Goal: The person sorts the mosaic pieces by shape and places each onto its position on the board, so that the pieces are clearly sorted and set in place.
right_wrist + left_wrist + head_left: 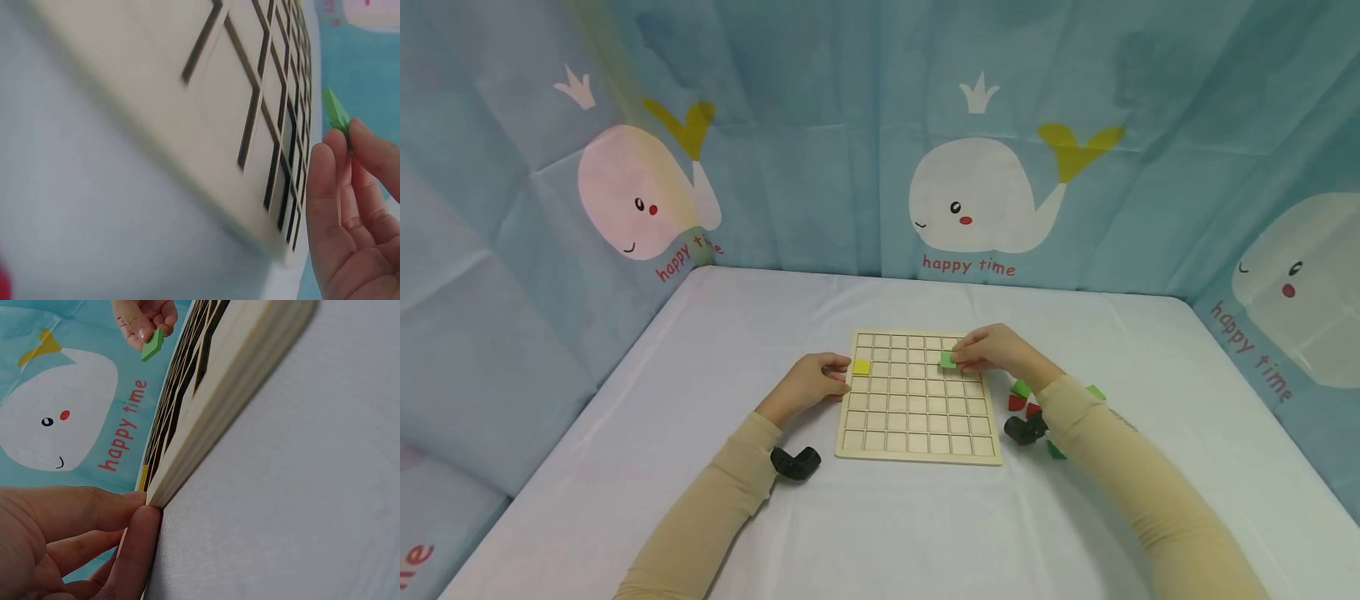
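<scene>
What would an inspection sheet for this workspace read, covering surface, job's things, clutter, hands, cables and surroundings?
Surface: white cloth-like tabletop, lightly creased.
Job's things: pale wooden grid board on the tabletop; small yellow square piece on its leftmost column; small green piece over its far right part.
Clutter: loose red pieces and loose green pieces beside the beige right sleeve.
Left hand: at the board's left edge; grip or light touch unclear.
Right hand: pinches the small green piece.
Wrists: black device at each.
Cables: nothing seen.
Surroundings: light-blue backdrop printed with whales and "happy time".
</scene>
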Demonstrator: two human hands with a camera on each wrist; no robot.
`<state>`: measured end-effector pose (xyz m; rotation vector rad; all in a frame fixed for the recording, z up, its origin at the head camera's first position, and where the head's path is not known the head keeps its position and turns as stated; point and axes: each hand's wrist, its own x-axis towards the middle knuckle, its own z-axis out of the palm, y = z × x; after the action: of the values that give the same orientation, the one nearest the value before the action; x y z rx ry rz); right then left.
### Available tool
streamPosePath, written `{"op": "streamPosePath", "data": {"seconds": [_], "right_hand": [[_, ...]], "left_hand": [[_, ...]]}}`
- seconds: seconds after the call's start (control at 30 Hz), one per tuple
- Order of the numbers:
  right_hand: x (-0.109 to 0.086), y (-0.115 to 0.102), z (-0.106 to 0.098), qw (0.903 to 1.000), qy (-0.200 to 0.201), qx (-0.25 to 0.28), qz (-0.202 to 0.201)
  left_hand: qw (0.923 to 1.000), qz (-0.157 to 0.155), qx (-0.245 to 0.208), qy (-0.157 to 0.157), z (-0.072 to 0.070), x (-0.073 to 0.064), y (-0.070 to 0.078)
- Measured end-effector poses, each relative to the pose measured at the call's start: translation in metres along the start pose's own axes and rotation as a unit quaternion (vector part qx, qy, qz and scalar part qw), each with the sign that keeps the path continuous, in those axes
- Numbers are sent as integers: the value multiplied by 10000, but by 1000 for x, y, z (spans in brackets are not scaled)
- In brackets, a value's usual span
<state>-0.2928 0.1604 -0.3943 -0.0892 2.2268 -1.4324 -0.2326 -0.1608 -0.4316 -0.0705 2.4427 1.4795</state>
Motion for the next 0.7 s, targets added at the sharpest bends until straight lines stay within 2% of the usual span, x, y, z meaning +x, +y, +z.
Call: {"op": "streamPosePath", "data": {"seconds": [0.43,0.7], "right_hand": [[12,-17,27,9997,-174,2,-161],[21,-25,42,9992,-216,277,-213]], "left_hand": [[9999,-56,-77,-65,0,0,-1],[9999,-99,-54,20,0,0,1]]}}
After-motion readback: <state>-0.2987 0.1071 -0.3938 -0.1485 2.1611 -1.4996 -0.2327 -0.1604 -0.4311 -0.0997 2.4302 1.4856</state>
